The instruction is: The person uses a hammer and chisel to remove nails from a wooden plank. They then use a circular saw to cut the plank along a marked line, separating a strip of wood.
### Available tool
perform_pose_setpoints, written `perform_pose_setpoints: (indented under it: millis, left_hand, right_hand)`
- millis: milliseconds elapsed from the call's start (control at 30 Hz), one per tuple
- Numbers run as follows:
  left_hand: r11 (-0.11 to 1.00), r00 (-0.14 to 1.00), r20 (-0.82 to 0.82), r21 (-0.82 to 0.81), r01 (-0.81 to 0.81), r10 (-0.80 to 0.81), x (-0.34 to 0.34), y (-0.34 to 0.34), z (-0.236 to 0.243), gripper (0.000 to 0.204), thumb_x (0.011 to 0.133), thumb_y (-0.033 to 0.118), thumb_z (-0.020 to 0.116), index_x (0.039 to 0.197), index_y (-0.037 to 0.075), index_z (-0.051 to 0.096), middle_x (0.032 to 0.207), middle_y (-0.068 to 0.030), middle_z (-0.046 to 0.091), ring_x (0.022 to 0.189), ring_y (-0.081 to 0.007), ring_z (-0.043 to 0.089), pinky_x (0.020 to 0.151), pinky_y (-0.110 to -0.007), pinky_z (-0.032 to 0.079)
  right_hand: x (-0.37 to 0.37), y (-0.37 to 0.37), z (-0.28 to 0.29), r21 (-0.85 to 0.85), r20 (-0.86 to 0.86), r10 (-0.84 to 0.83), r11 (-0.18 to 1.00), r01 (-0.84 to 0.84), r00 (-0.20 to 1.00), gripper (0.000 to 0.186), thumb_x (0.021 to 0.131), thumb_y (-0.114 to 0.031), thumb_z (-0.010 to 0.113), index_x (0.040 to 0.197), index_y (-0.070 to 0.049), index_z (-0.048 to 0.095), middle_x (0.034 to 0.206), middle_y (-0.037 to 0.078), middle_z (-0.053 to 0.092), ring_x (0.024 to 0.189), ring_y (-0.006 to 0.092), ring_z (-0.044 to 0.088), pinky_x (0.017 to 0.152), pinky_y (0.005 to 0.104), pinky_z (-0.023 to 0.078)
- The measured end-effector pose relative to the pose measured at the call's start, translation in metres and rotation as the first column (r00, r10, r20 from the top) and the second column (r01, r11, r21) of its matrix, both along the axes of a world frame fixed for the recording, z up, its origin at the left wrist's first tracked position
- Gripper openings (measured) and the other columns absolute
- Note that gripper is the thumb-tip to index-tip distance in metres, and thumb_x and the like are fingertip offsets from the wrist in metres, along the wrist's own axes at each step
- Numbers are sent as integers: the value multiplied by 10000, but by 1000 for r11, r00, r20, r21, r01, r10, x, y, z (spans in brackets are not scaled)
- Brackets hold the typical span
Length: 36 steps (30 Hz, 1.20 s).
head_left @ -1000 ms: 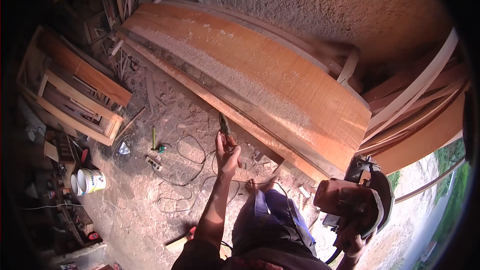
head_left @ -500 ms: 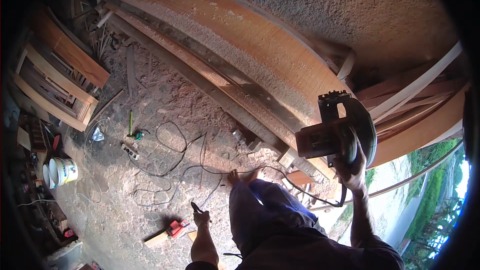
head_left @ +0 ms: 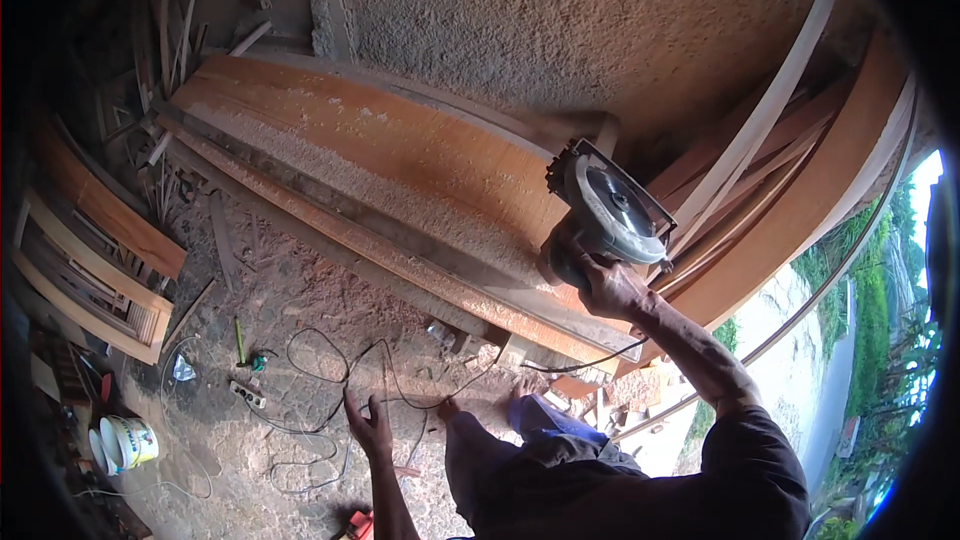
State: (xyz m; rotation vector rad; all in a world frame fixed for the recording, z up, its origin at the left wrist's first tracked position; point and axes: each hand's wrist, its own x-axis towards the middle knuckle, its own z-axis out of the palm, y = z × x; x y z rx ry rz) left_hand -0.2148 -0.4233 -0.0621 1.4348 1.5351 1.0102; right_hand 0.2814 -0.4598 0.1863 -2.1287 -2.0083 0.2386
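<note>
My right hand (head_left: 610,285) is wrapped round the handle of a circular saw (head_left: 612,202). The saw is tipped so that its round blade and base plate show, while most of the motor is hidden behind them. It is over the right end of a wide wooden plank (head_left: 400,145) strewn with sawdust; whether it touches the wood I cannot tell. Low over the floor, apart from the bench, my left hand (head_left: 370,427) has its fingers spread and nothing visible in it. The saw's black cord (head_left: 590,365) runs down past the plank's near edge.
Curved boards (head_left: 790,225) lean at the right. A power strip (head_left: 247,395) and looped cable (head_left: 345,380) lie on the dusty floor. Wooden frames (head_left: 95,270) and a white bucket (head_left: 130,442) stand at the left. A red tool (head_left: 357,525) is at the lower edge.
The saw has been turned over from motor side to blade side and moved left and farther away in my right hand. My left hand no longer shows the small dark object it held.
</note>
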Motion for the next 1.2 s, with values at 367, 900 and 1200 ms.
perform_pose_setpoints:
  millis: [367,900,1200]
  left_hand:
    - [850,783,361,54,524,-506,319,41,243,715,1058,338,594,1597,-22,293,1592,-288,398,1429,-378,472,1156,-445,402]
    - [902,916,-71,158,402,-396,381,60,258,602,1003,209,615,1557,46,442,1435,-277,589,1277,-362,621,1059,-422,480]
    - [906,922,-124,177,384,-366,386,60,260,593,1008,180,590,1556,14,433,1277,-228,689,1061,-296,673,970,-392,510]
  right_hand:
    - [-11,-11,-22,251,319,155,938,-241,935,679,922,-160,547,1580,-135,382,1491,251,529,1338,418,564,1108,606,446]
    - [-18,-136,-16,-268,-945,-221,946,183,-241,503,1061,-460,572,1281,-12,633,1060,135,715,970,273,717,809,463,623]
    - [2,-116,-37,-301,-791,-251,954,-3,-558,470,1048,-507,588,943,-51,634,651,62,640,521,148,633,392,280,454]
